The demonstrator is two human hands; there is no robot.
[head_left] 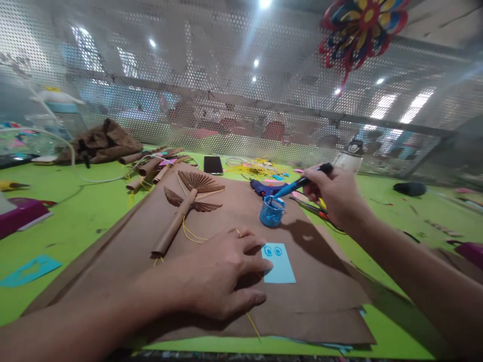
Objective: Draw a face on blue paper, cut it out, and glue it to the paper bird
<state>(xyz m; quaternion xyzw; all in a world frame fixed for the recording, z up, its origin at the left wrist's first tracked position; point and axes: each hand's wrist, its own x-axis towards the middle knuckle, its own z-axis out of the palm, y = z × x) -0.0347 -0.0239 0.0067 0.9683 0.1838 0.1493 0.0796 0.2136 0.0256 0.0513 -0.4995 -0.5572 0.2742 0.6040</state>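
My right hand (335, 193) grips a paintbrush (289, 189) with a dark handle and a blue front part; its tip is down in a small jar of blue paint (271, 213). Spread flat on brown paper, my left hand (226, 269) rests its fingertips on the left edge of a light blue paper card (282, 269). Two eye shapes are drawn in blue near the card's top. Left of the jar lies a figure (179, 218) made of a rolled brown paper tube with pleated paper fans and yellow strings.
Behind the jar lies a dark blue glue gun (267, 188). A phone (213, 165), yellow paper shreds (251, 167) and more paper tubes (151, 165) lie farther back. A blue paper cutout (32, 270) is at left, and a perforated metal screen (226, 100) stands behind the green table.
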